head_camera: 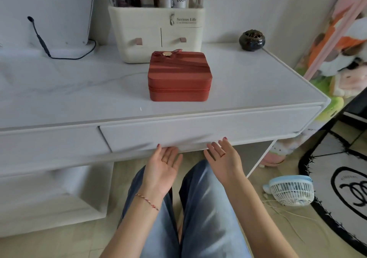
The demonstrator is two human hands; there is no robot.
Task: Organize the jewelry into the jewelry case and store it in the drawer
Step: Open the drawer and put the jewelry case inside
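A red zipped jewelry case stands shut on the white dressing table, just in front of the organizer. Below it the wide white drawer is shut. My left hand and my right hand are both palm up under the drawer's lower edge. Their fingers are straight and their tips reach the underside of the drawer front. Neither hand holds anything. No loose jewelry shows on the tabletop.
A cream cosmetics organizer with bottles stands behind the case. A dark round pot sits at the back right. A black cable runs along the back left. On the floor to the right lie a small fan and a rug.
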